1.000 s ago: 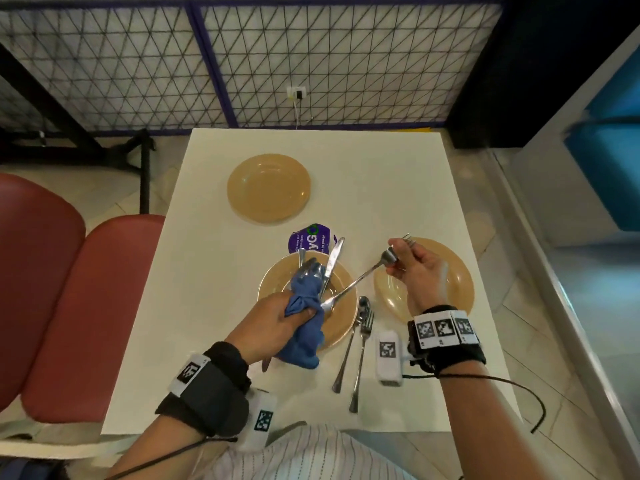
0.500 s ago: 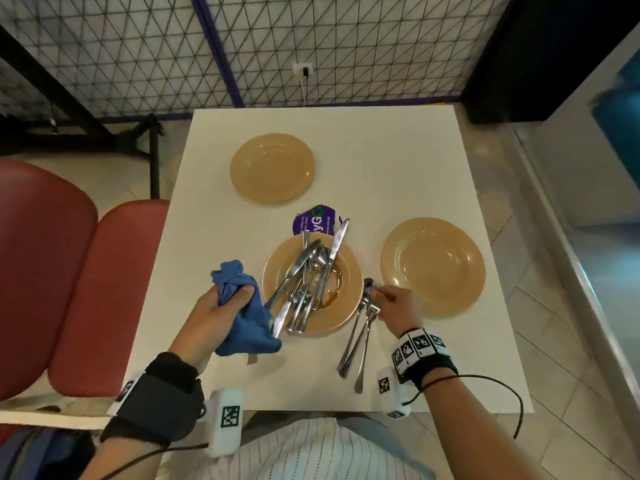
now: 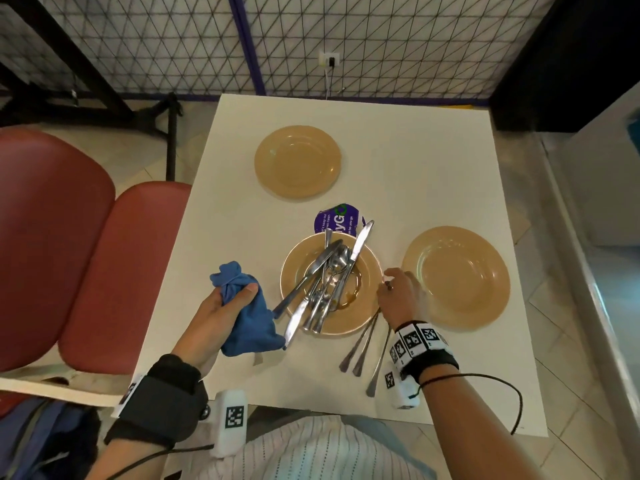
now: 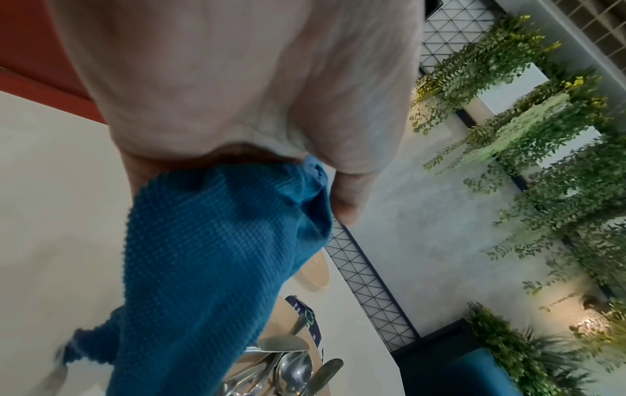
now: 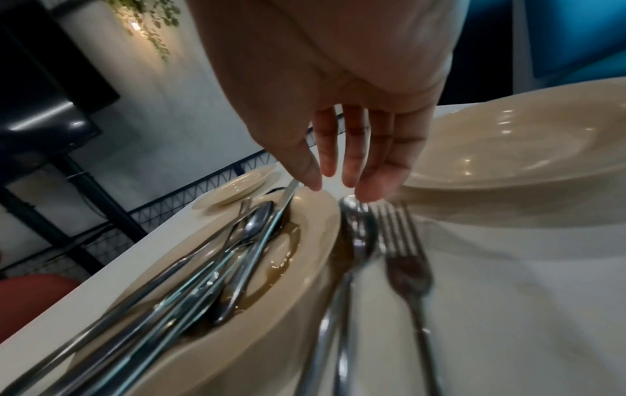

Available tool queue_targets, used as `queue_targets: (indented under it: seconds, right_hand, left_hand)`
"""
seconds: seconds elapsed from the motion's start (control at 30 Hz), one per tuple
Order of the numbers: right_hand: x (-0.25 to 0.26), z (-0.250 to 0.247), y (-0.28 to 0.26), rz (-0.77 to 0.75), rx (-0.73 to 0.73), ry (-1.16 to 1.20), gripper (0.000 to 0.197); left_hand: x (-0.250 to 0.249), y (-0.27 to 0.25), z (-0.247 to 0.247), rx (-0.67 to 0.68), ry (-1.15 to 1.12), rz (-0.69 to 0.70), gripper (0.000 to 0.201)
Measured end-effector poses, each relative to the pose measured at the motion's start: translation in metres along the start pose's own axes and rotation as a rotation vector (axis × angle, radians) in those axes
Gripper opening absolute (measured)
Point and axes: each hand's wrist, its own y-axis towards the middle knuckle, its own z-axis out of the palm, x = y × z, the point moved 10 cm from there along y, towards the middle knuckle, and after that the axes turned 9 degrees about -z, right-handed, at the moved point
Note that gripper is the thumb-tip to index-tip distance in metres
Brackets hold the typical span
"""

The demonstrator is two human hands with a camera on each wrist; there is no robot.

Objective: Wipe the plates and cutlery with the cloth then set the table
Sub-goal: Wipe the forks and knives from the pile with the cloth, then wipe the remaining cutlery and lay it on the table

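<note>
My left hand [image 3: 221, 303] grips a bunched blue cloth [image 3: 247, 313] [image 4: 210, 254] left of the middle tan plate [image 3: 367, 268]. That plate [image 5: 305, 214] holds a heap of knives, spoons and forks [image 3: 325, 278] [image 5: 217, 268] and a brown smear. My right hand [image 3: 398, 292] [image 5: 342, 171] hovers with straight fingers and holds nothing, between the middle plate and the right tan plate [image 3: 457, 275] [image 5: 508, 139]. Three pieces of cutlery [image 3: 363, 344] lie on the table under it, among them a spoon [image 5: 355, 227] and a fork [image 5: 403, 241]. A third tan plate [image 3: 298, 161] sits further back.
The white table [image 3: 415, 168] has a purple printed packet [image 3: 337, 220] behind the middle plate. Red chairs [image 3: 69, 244] stand to the left. A black wire-mesh partition [image 3: 346, 43] runs behind the table's far edge.
My right hand carried a wiped piece of cutlery down beside the middle plate, laid it with the others and let go. My left hand drew the cloth away to the left.
</note>
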Motion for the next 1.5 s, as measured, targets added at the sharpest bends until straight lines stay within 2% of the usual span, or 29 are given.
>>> queue_targets:
  seconds: [0.1, 0.23, 0.37, 0.57, 0.67, 0.73, 0.83, 0.9, 1.0, 1.07, 1.17, 1.3, 1.43, 1.5]
  right_hand:
    - [0.029, 0.009, 0.013, -0.009, 0.071, -0.006, 0.027]
    - [0.047, 0.037, 0.036, 0.082, 0.178, -0.005, 0.027]
    - [0.05, 0.047, 0.051, 0.176, 0.162, 0.053, 0.032]
    - [0.042, 0.057, 0.051, 0.215, 0.225, -0.119, 0.055]
    - [0.039, 0.061, 0.051, 0.237, 0.214, -0.131, 0.049]
    - [0.039, 0.062, 0.051, 0.258, 0.193, -0.062, 0.038]
    - [0.039, 0.064, 0.05, 0.29, 0.216, 0.02, 0.041]
    - [0.041, 0.064, 0.049, 0.269, 0.236, 0.053, 0.043]
    - [0.043, 0.062, 0.043, 0.22, 0.239, 0.085, 0.038]
    - [0.045, 0.059, 0.039, 0.189, 0.221, 0.09, 0.035]
    - [0.05, 0.054, 0.037, 0.144, 0.22, 0.104, 0.031]
    - [0.067, 0.033, 0.034, 0.016, 0.192, 0.087, 0.02]
    - [0.09, -0.002, 0.022, -0.137, 0.095, 0.191, 0.012]
    - [0.102, -0.018, 0.016, -0.205, 0.063, 0.222, 0.012]
  left_hand:
    - [-0.001, 0.003, -0.004, 0.024, -0.009, 0.002, 0.035]
    - [-0.01, 0.003, -0.008, 0.025, -0.016, 0.019, 0.032]
    - [-0.014, 0.005, -0.015, 0.063, -0.047, 0.021, 0.034]
    - [-0.023, 0.011, -0.022, 0.094, -0.071, 0.032, 0.048]
    - [-0.026, 0.014, -0.021, 0.079, -0.088, 0.012, 0.041]
    - [-0.029, 0.015, -0.019, 0.088, -0.072, 0.0, 0.038]
    - [-0.029, 0.018, -0.016, 0.153, -0.113, -0.013, 0.03]
    - [-0.028, 0.019, -0.011, 0.197, -0.197, -0.031, 0.035]
    - [-0.031, 0.015, -0.013, 0.119, -0.242, -0.039, 0.056]
    - [-0.027, 0.014, -0.013, 0.09, -0.245, -0.06, 0.061]
    - [-0.02, 0.012, -0.009, 0.083, -0.226, -0.107, 0.055]
    - [-0.035, 0.004, 0.003, 0.083, -0.181, -0.082, 0.04]
    - [-0.073, -0.006, 0.024, 0.087, -0.116, 0.082, 0.036]
    - [-0.095, -0.014, 0.041, 0.09, -0.016, 0.209, 0.02]
